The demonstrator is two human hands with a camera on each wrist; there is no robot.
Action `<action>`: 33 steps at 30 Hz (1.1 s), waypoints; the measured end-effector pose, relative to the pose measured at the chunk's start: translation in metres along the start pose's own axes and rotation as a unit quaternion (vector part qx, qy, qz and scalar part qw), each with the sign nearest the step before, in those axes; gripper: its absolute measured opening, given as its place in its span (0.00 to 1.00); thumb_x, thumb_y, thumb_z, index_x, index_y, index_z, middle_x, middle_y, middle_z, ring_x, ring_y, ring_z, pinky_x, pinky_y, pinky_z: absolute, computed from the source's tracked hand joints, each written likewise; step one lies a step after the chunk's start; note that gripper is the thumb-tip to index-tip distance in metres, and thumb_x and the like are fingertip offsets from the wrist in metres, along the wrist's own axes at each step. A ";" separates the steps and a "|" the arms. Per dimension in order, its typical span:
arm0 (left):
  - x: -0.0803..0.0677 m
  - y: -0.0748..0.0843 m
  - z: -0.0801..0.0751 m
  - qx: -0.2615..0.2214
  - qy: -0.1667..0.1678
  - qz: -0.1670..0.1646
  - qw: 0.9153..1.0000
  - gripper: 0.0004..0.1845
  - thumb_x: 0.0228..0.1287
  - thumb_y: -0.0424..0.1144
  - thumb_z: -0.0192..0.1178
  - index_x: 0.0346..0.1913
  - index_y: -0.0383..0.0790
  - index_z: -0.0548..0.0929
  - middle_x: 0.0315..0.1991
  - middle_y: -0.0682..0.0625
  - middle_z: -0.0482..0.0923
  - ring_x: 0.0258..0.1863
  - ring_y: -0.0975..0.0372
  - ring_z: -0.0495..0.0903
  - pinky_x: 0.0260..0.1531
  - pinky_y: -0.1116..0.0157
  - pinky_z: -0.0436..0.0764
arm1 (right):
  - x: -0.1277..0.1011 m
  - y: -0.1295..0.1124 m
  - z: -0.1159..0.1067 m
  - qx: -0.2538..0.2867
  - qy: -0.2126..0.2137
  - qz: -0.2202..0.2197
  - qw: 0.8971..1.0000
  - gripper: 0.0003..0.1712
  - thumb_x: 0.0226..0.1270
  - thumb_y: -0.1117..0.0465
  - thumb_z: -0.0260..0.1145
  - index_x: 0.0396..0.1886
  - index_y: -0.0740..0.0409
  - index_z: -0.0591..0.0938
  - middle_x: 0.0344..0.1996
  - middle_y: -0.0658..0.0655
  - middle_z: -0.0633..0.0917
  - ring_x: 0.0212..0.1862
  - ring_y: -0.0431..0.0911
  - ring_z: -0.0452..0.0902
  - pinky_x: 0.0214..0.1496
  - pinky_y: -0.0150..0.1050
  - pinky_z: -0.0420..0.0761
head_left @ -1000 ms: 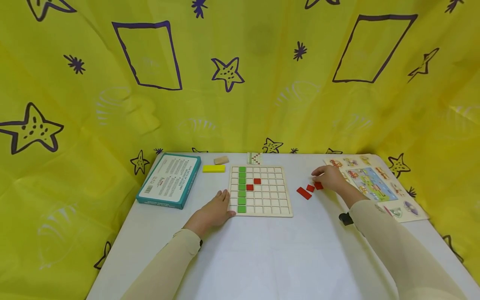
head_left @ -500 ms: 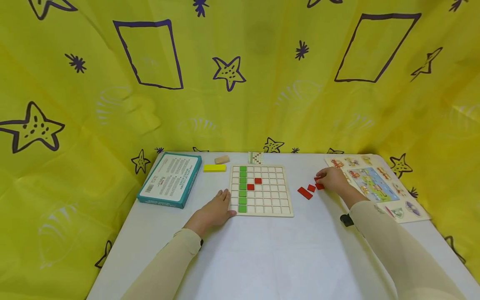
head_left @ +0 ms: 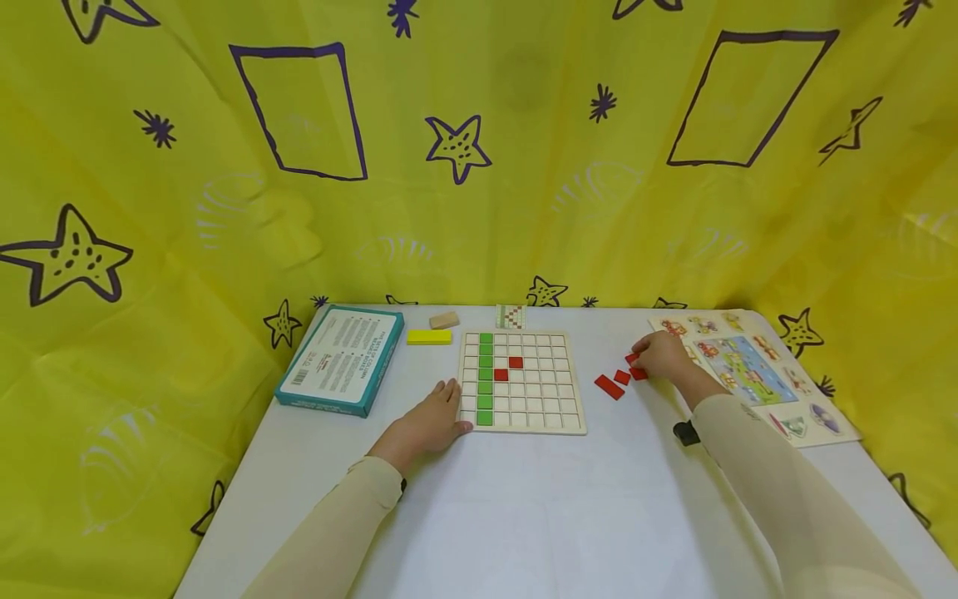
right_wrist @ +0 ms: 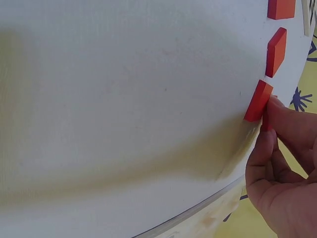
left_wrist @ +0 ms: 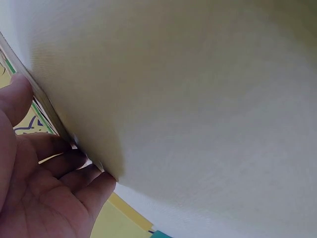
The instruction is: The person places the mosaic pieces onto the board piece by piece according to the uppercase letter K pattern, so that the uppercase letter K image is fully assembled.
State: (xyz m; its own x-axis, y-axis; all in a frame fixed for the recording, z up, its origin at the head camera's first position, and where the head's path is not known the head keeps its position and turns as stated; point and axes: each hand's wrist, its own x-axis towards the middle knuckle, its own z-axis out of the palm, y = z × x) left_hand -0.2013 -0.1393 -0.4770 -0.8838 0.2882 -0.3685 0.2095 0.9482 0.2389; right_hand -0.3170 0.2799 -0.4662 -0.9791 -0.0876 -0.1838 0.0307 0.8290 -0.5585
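Since a second ago, almost nothing has shifted: the right hand (head_left: 662, 356) has drawn in a little over the red blocks and closed its fingertips on the one nearest it, while the left hand (head_left: 430, 420) has stayed put. That red block (right_wrist: 258, 101) lies on the white table (head_left: 524, 499) to the right of the grid board (head_left: 521, 382), at the near end of a short row with two other red pieces (head_left: 614, 381); the wrist view shows thumb and fingers pinching its edge, so the grasp is on the block, though whether it has left the table cannot be told. The left hand lies flat and relaxed with straight fingers against the board's left edge, gripping nothing; it seems placed there to keep the board from sliding. On the board a green column (head_left: 484, 378) fills one line of squares and two red squares (head_left: 508, 368) sit diagonally beside it. Behind the board a small pattern card (head_left: 511, 316) stands, probably as a guide. A teal box (head_left: 340, 358), a yellow bar (head_left: 428, 337) and a plain wooden block (head_left: 444, 319) lie to the left, a picture puzzle (head_left: 748, 370) to the right.
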 end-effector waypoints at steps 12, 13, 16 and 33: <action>0.002 -0.003 0.001 0.008 0.000 0.004 1.000 0.46 0.73 0.59 0.54 0.80 0.34 0.50 0.81 0.43 0.45 0.80 0.51 0.43 0.75 0.55 0.54 | 0.002 -0.007 0.005 0.027 0.010 -0.025 0.999 0.17 0.63 0.71 0.68 0.51 0.71 0.84 0.45 0.69 0.84 0.43 0.56 0.76 0.38 0.37 0.79; 0.002 -0.004 0.001 0.008 0.000 0.004 1.000 0.46 0.73 0.59 0.53 0.80 0.34 0.50 0.81 0.43 0.45 0.80 0.51 0.43 0.74 0.55 0.54 | 0.003 -0.009 0.004 0.031 0.010 -0.027 0.999 0.17 0.63 0.71 0.68 0.52 0.71 0.84 0.45 0.69 0.84 0.43 0.56 0.77 0.38 0.37 0.79; 0.001 -0.004 0.001 0.011 0.001 0.005 1.000 0.46 0.73 0.59 0.53 0.80 0.34 0.50 0.81 0.43 0.44 0.80 0.51 0.43 0.74 0.55 0.54 | 0.005 -0.019 0.004 0.037 0.010 -0.032 0.999 0.16 0.65 0.69 0.69 0.52 0.69 0.84 0.44 0.66 0.84 0.42 0.55 0.77 0.38 0.37 0.80; 0.004 -0.002 0.002 -0.002 0.000 0.000 1.000 0.46 0.73 0.59 0.53 0.80 0.34 0.50 0.81 0.44 0.44 0.80 0.51 0.43 0.74 0.55 0.54 | 0.028 -0.080 0.024 0.056 -0.014 -0.089 0.994 0.12 0.66 0.68 0.70 0.48 0.65 0.87 0.44 0.63 0.87 0.46 0.55 0.79 0.45 0.43 0.81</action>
State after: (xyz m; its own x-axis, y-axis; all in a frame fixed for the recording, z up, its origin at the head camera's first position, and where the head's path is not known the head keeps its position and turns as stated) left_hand -0.2041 -0.1398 -0.4803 -0.8839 0.2889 -0.3677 0.2089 0.9475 0.2422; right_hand -0.3424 0.1979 -0.4463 -0.9651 -0.2434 -0.0961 -0.1179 0.7324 -0.6706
